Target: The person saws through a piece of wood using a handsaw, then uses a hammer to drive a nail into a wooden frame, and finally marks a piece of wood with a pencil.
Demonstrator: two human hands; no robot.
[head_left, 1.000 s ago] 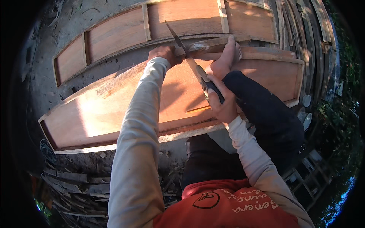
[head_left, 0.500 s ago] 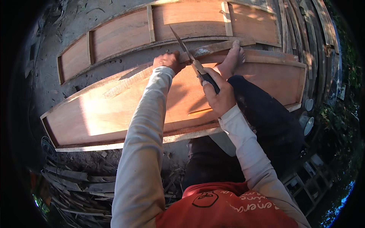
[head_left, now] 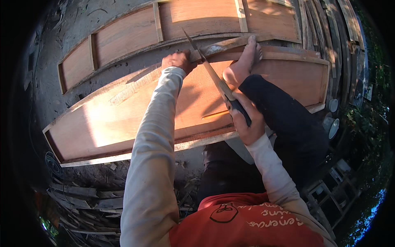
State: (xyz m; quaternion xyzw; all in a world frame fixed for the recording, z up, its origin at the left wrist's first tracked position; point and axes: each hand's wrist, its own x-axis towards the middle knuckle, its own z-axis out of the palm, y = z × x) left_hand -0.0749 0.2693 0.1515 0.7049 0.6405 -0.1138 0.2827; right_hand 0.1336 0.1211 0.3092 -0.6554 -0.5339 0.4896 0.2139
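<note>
My right hand (head_left: pixel 249 121) is closed round the dark handle of a handsaw (head_left: pixel 215 78), whose blade points up and to the left. The blade lies across a curved wooden strip (head_left: pixel 230 44), just right of my left hand (head_left: pixel 177 61). That left hand is wrapped round the strip's left part, so some of the wood is hidden. My bare foot (head_left: pixel 246 59) presses on the strip farther right. Beneath them lies a framed plywood panel (head_left: pixel 152 109), long and tapered. On its surface, near my right hand, rests an orange pencil (head_left: pixel 214 115).
A second framed panel (head_left: pixel 123 39) with crosspieces lies beyond the first. Long boards (head_left: pixel 325 37) are stacked at the far right, with small round containers (head_left: pixel 330 125) nearer. Scrap wood (head_left: pixel 88 201) is piled at lower left, beside a coil of wire (head_left: pixel 53 164).
My right hand has drawn the saw back toward the lower right, and more blade shows on the near side of the strip. My left hand still grips the strip.
</note>
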